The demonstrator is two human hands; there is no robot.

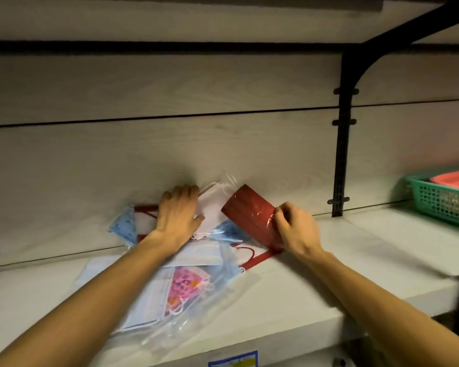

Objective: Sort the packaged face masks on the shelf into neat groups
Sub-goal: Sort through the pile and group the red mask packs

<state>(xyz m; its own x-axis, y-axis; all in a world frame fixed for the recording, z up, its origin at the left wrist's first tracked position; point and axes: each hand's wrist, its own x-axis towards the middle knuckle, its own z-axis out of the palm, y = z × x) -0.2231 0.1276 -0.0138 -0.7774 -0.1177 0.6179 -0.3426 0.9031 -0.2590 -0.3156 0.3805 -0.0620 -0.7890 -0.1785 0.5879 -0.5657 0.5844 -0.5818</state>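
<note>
Dim light, pale wood-grain back panel, black shelf bracket, green basket — contents perhaps red trays

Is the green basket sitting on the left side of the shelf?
No, the green basket sits at the far right of the shelf.

Light: dim, warm, coming from the front.
Shadows: soft, cast onto the back panel behind both hands.
Glare: faint sheen on plastic wrappers.
Focus: slightly soft throughout.
Edges: bowed by wide-angle distortion.
</note>
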